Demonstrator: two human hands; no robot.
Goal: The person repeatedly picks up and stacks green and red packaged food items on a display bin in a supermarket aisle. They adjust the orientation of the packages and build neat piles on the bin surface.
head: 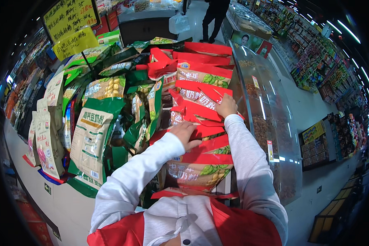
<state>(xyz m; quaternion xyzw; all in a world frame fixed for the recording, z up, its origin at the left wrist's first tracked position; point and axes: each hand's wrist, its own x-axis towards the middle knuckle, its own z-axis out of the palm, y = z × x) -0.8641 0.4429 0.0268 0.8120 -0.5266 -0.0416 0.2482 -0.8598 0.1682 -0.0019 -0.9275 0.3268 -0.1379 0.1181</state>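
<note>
Red-topped bags of soy milk powder (200,175) stand in a row running away from my body. My left hand (186,135) rests on the red top edges of bags in the middle of the row, thumb apart from the fingers. Farther along, at the row's right side, my right hand (227,106) touches the top corner of a red-topped bag (203,95); its fingertips are partly hidden against the packaging, so a grip cannot be made out. Left of the row lie green-edged bags, among them a large upright one (90,141) with a beige panel.
Clear bins of loose dried goods (261,123) border the row on the right. Pale bags (46,144) stand at the left, below yellow handwritten price signs (75,43). A person in dark clothes (215,18) stands in the aisle beyond. Stocked shelves (313,55) line the far right.
</note>
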